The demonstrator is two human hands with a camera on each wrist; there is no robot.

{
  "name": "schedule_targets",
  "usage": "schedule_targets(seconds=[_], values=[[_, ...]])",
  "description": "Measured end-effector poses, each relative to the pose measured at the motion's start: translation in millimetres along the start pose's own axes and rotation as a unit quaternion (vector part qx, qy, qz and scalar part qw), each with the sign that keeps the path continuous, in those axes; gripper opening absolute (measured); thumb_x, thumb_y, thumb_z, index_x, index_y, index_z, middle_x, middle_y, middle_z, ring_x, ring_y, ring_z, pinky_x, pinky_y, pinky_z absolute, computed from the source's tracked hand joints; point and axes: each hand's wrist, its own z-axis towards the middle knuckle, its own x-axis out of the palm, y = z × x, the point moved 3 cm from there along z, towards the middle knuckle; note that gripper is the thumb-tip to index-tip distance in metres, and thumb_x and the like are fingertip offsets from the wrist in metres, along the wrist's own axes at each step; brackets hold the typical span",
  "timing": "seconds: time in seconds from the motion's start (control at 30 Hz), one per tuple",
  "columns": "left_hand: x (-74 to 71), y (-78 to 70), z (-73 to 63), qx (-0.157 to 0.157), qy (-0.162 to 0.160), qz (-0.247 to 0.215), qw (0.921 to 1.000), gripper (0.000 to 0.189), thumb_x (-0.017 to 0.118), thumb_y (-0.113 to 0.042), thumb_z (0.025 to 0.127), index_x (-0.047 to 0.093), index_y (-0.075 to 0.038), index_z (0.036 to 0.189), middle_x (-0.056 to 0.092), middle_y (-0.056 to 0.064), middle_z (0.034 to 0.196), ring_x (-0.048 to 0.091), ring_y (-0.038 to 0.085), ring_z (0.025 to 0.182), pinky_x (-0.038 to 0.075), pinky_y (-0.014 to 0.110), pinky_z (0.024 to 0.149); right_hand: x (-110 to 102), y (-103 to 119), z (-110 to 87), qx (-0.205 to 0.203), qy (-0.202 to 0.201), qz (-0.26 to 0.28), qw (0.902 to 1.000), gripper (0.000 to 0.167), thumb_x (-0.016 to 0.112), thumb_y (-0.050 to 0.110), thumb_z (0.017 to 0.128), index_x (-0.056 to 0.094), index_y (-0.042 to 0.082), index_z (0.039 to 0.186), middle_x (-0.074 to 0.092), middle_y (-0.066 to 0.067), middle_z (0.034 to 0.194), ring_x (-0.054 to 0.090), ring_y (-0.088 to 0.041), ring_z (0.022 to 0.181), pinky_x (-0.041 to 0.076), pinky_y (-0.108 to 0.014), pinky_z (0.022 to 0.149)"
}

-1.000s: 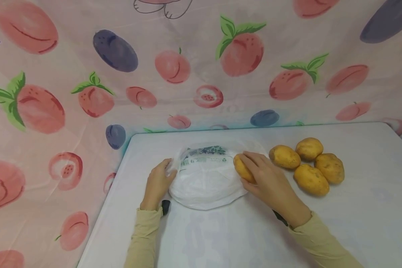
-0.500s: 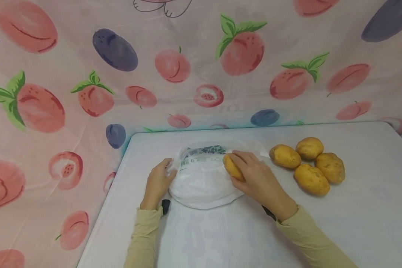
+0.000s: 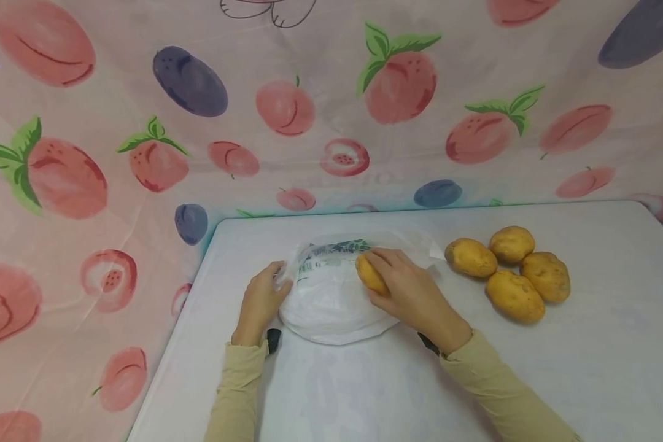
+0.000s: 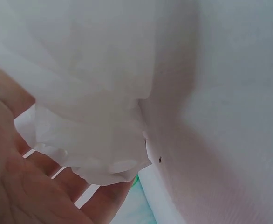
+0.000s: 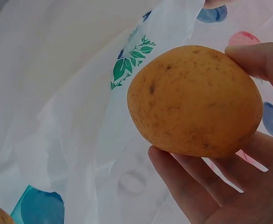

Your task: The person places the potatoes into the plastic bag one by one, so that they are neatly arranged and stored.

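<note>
A thin white plastic bag (image 3: 331, 307) with green print lies with its mouth spread at the middle of the table. My left hand (image 3: 259, 304) grips its left edge; in the left wrist view the film passes between thumb and fingers (image 4: 111, 200). Over the bag, my right hand (image 3: 411, 291) holds a yellow potato (image 3: 371, 274). Seen from the right wrist, this potato (image 5: 194, 100) sits between the thumb and the spread fingertips (image 5: 162, 161), with the printed film behind it.
Several more potatoes (image 3: 515, 297) lie grouped on the white table (image 3: 597, 368) to the right of the bag. A fruit-patterned cloth (image 3: 342, 73) hangs behind the table and along its left side.
My right hand has carried the potato leftward, from the bag's right side to over its middle. The left hand stays at the bag's left edge.
</note>
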Motion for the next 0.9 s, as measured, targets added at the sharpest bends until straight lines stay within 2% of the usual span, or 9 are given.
schedule_targets(seconds=[0.4,0.8,0.9], values=[[0.2,-1.2,-0.5,0.004,0.012,0.001,0.9999,0.048,0.067,-0.02,0.095,0.054,-0.006,0.139,0.057,0.016,0.14,0.055,0.035,0.129,0.045,0.051,0.107,11,5,16.1,0.007,0.022,0.016,0.9996,0.053,0.078,0.018,0.083,0.06,0.004,0.131,0.059,-0.014,0.131,0.059,-0.027,0.112,0.058,-0.042,0.086],[0.1,-0.5,-0.5,0.004,0.024,0.003,0.9997,0.049,0.066,-0.019,0.095,0.053,-0.005,0.14,0.056,0.016,0.142,0.052,0.036,0.131,0.043,0.051,0.109,20,15,30.5,-0.013,0.03,0.007,0.9995,0.049,0.077,0.019,0.084,0.062,0.005,0.128,0.061,-0.012,0.126,0.058,-0.025,0.112,0.058,-0.04,0.079],[0.4,-0.4,-0.2,0.003,0.025,0.005,0.9997,0.049,0.067,-0.018,0.095,0.053,-0.005,0.14,0.056,0.016,0.142,0.053,0.036,0.131,0.043,0.051,0.109,22,19,34.9,-0.023,0.033,0.005,0.9992,0.049,0.078,0.019,0.083,0.062,0.005,0.127,0.062,-0.012,0.125,0.059,-0.025,0.112,0.058,-0.04,0.082]])
